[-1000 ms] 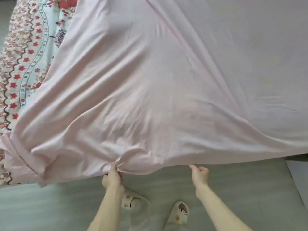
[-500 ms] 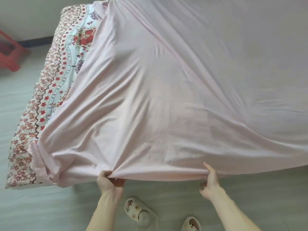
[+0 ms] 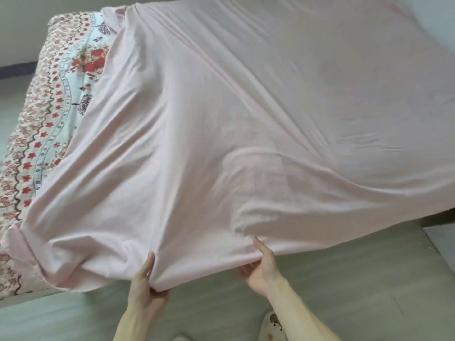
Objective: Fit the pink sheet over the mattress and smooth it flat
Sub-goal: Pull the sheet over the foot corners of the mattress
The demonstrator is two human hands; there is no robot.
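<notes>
Work sits at the spreading stage: the pale pink fabric sheet point(image 3: 221, 143) lies billowed over most of the floral-patterned mattress point(image 3: 49, 114), with its near hem lifted clear of the mattress edge above the grey-green floor point(image 3: 357, 279). The 2 hands are apart, each clamped on that hem. The left hand point(image 3: 145, 289) grips a bunched fold, and the right hand point(image 3: 262, 268) holds the edge with thumb over and fingers under. A strip of mattress along the left side shows uncovered. Next, I judge, the hem wants drawing leftward and down so that side gets covered, then tucking, then pressing out the long diagonal creases.
</notes>
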